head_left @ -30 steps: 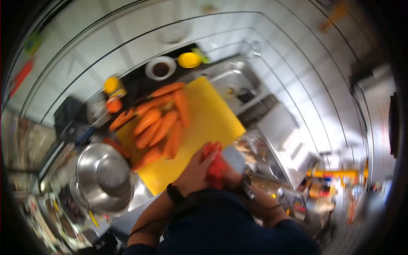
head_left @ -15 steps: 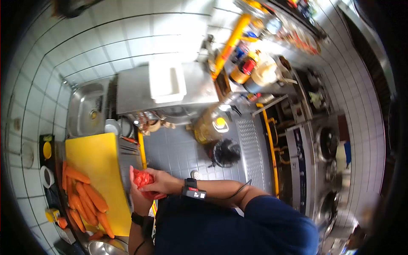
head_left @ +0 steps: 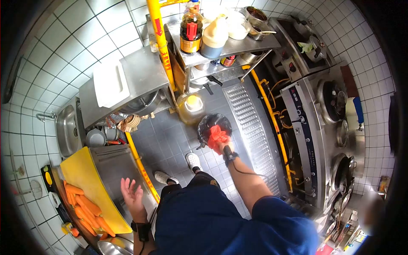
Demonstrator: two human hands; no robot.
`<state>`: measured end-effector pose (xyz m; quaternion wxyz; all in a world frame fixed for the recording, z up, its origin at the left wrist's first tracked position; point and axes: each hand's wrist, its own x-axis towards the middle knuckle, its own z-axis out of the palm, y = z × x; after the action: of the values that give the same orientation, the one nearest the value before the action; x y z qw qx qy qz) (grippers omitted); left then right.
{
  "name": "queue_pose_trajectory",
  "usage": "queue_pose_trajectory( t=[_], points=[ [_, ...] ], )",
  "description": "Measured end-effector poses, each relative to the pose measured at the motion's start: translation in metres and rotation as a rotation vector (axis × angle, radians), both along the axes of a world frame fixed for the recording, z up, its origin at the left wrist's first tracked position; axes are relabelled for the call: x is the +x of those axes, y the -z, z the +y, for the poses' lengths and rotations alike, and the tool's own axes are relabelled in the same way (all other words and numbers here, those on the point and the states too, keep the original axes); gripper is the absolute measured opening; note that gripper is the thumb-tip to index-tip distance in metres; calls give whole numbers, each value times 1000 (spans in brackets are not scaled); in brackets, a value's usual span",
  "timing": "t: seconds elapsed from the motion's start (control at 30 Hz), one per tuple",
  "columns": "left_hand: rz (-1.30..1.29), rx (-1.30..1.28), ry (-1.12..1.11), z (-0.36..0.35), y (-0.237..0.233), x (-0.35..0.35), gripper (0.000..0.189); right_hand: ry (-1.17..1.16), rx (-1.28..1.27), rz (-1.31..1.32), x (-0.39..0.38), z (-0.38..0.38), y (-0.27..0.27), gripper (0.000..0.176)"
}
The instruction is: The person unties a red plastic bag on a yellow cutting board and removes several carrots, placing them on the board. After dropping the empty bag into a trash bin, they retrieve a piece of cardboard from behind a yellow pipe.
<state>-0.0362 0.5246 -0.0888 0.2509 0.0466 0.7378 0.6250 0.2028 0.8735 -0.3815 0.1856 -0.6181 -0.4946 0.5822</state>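
My right hand (head_left: 223, 146) reaches out over a black-lined bin (head_left: 207, 123) on the floor, with a crumpled red plastic bag (head_left: 218, 137) at its fingers. The bag hangs over the bin's opening and hides most of the fingers. Beside the yellow cutting board (head_left: 95, 178), my left hand (head_left: 132, 196) is raised palm up, fingers spread and nothing in it. Several orange carrots (head_left: 89, 207) lie together on the board's left part.
A large oil jug (head_left: 190, 111) stands just behind the bin. To the right are a metal floor grate (head_left: 250, 131), a yellow pipe (head_left: 270, 123) and the stove (head_left: 304, 127). A metal bowl (head_left: 114, 245) sits below the board.
My right hand has moved away from my left, out over the bin, taking the red bag along. My left hand has let go and opened. The view has turned toward the floor.
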Motion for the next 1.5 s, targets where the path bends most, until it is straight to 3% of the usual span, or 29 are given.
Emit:
queue_pose_trajectory(
  t=[0.1,0.17,0.23,0.33,0.47,0.53,0.63,0.73,0.83,1.03,1.07,1.1,1.13,1.23,1.27,1.43,1.47,1.5],
  points=[
    [-15,-8,-49,1,-9,10,73,56,137,133,37,25,120,58],
    [-21,-9,-80,5,-13,14,73,-4,-25,85,60,46,211,90],
    [8,-3,-95,9,-19,20,74,-34,30,-364,46,54,182,115],
    [72,10,-84,13,-23,27,72,-27,19,-906,-5,58,69,113],
    [53,37,-122,10,-22,29,76,-88,-79,-668,2,82,61,136],
    [89,18,-160,4,-23,27,75,-298,-33,-597,14,81,81,125],
    [52,40,-334,-10,-15,25,67,-507,-35,-443,26,52,50,107],
    [55,90,-457,-27,-9,27,62,-762,-144,-586,45,33,59,97],
    [20,120,-562,-37,-8,34,51,-865,-163,-637,40,11,63,88],
    [-178,274,-682,-42,14,34,35,-893,33,-637,19,14,44,78],
    [-179,275,-669,-38,12,33,35,-877,7,-642,10,21,49,75],
    [-198,274,-641,-33,10,31,33,-942,-7,-608,-12,27,7,70],
    [-217,272,-613,-30,8,28,31,-789,-32,-478,-13,28,3,70],
    [-221,267,-542,-25,19,11,26,-666,-26,-433,-27,38,19,71],
    [-232,264,-496,-22,21,5,24,-766,7,-496,-40,41,-15,67],
    [-327,257,-330,3,20,-32,20,-584,128,-373,-33,16,21,54],
    [-337,261,-308,6,24,-40,20,-533,-87,-441,-35,12,23,51],
    [-371,237,-266,8,30,-50,20,-501,-141,-412,-39,4,5,51]
  ],
)
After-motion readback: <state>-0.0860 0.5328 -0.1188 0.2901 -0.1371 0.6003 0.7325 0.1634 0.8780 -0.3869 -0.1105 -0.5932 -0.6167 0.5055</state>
